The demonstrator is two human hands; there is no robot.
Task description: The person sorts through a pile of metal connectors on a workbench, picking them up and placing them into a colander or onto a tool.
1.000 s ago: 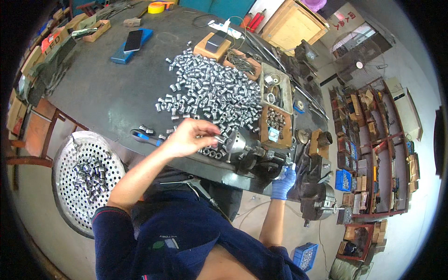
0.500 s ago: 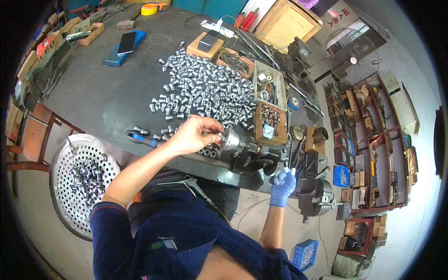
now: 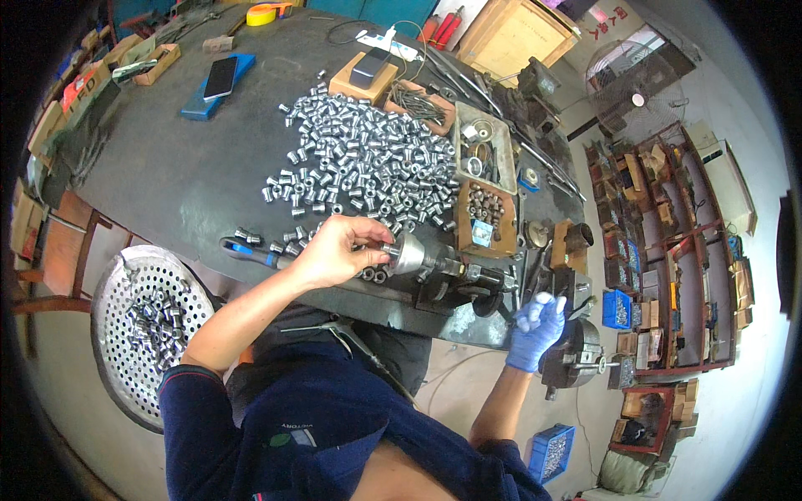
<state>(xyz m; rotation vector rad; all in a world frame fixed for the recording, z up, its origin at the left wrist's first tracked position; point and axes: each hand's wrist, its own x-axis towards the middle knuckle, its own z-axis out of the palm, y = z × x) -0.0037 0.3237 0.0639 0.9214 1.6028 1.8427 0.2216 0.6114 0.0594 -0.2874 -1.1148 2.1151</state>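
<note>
My bare left hand (image 3: 341, 252) pinches a small silver metal bushing (image 3: 389, 249) between thumb and fingers, at the face of a round metal chuck (image 3: 409, 254). The chuck sits on a small bench machine (image 3: 455, 284) at the table's near edge. In a blue glove, my right hand (image 3: 536, 330) is curled beside the machine's right end, close to a dark vise (image 3: 575, 355). Whatever lies inside its fingers is hidden. A wide heap of silver bushings (image 3: 368, 159) spreads on the dark table beyond my left hand.
A perforated metal bowl (image 3: 109, 334) of bushings stands at left. On the table lie a blue-handled tool (image 3: 251, 250), a phone (image 3: 220, 77), a cardboard box of small parts (image 3: 489, 238) and a grey tray (image 3: 507, 171). Shelves (image 3: 668, 275) and a fan (image 3: 635, 83) stand at right.
My right hand has shifted to the right and slightly up, away from the machine's end. My left hand stays at the chuck, moved slightly in the picture.
</note>
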